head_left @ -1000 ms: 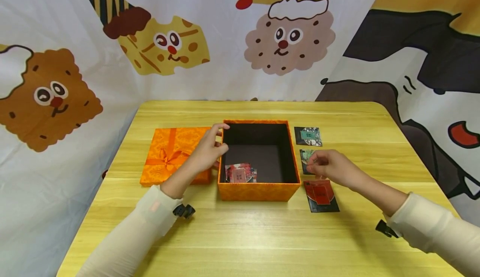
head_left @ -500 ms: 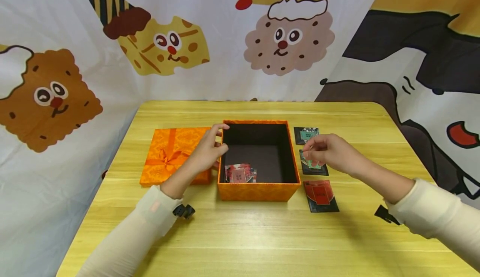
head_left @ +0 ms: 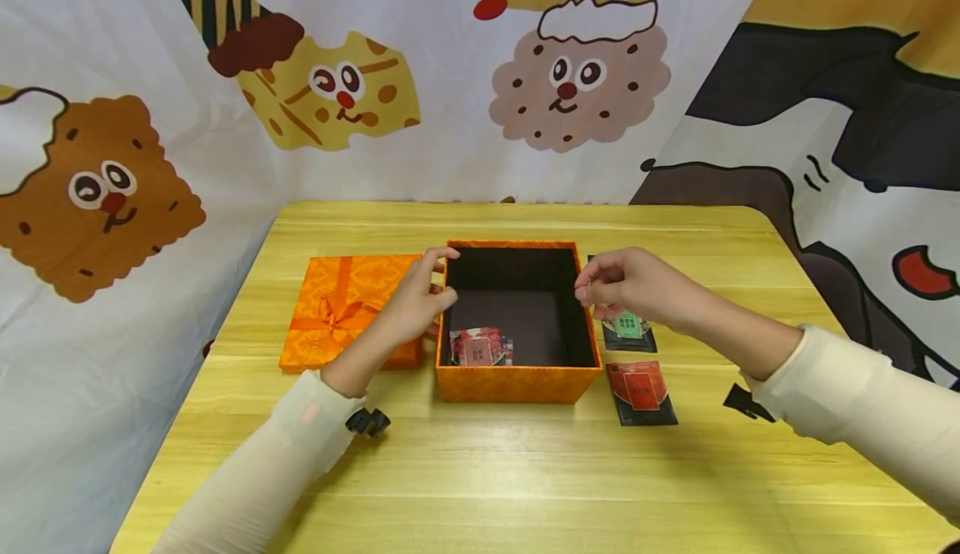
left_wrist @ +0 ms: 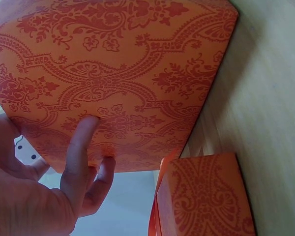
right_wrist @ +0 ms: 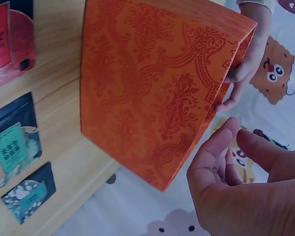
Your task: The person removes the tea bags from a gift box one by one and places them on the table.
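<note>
My left hand (head_left: 411,308) grips the left wall of an open orange box (head_left: 517,385), with some fingers against its patterned outer side (left_wrist: 118,83) and others at the rim. Small red printed sachets (head_left: 478,347) lie in the box's near left corner. Beside the right rim hovers my right hand (head_left: 637,287), its fingers loosely curled and nothing visible between thumb and forefinger. Under and behind that hand lie a green-labelled sachet (head_left: 628,331) and a teal-labelled sachet (right_wrist: 30,194), the latter mostly hidden in the head view. A red sachet (head_left: 642,393) lies nearest the front.
Left of the box, the orange lid (head_left: 318,296) with its ribbon bow rests on the wooden table (head_left: 480,471). A white cartoon-printed curtain (head_left: 442,162) hangs right behind the table.
My right hand has moved up and left from over the green-labelled sachet to the box's right rim, uncovering part of that sachet. My left hand has stayed on the box.
</note>
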Demonstrator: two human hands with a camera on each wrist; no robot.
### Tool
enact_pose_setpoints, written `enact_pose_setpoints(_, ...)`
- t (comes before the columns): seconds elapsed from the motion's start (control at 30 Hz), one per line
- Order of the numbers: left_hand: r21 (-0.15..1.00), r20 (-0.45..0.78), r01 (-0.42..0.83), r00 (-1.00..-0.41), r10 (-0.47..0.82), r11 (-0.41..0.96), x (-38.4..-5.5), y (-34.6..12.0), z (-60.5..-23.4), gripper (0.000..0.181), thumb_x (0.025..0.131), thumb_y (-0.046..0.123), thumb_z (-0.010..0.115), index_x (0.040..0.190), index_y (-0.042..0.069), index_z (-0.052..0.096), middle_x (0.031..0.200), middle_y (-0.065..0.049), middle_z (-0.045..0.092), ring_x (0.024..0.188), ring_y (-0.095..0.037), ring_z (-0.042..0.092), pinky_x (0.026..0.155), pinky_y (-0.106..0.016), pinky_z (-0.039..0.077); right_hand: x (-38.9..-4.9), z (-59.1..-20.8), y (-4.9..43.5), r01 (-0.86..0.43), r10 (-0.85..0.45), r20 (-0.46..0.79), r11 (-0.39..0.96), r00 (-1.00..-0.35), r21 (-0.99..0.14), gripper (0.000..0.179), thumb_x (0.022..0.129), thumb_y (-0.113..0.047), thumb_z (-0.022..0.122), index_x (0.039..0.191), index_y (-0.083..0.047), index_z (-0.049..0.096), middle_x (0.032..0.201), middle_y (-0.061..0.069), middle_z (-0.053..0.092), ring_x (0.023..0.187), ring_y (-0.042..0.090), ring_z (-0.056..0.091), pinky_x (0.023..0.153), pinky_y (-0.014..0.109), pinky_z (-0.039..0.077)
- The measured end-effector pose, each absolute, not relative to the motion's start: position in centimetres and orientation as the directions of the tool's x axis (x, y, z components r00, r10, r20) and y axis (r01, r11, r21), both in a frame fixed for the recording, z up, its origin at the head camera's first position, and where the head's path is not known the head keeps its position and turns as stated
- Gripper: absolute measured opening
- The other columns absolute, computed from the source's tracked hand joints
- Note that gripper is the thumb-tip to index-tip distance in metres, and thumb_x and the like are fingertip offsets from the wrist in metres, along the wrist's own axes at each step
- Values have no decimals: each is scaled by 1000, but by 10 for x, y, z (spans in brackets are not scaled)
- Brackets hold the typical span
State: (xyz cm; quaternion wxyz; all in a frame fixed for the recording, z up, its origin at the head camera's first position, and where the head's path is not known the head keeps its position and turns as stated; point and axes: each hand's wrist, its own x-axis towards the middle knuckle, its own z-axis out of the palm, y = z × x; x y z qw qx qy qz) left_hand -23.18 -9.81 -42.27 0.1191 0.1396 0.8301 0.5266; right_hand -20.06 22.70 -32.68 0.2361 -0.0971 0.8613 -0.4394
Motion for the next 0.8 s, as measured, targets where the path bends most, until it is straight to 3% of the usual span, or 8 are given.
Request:
enact_pose_setpoints(0.6,909,-54,103,-932,359,404,-232,-97,-423,55,98,8,55,150,16,39,148,-26,36,79,-29,54,60,-34,49,-234,-332,161,215,-408,-498,567,-766,-795,19,100,-9,66,114,4,66,107,23,69,83,25,72,78,35,63)
enact_pose_setpoints(0.8,904,-51,105,-936,349,414,-233,-98,-424,56,97,7,55,150,15,39,148,-26,37,83,-31,54,64,-35,49,-241,-341,142,236,-406,-526,578,-747,-781,16,99,-8,66,111,2,69,103,19,71,84,28,73,77,36,63)
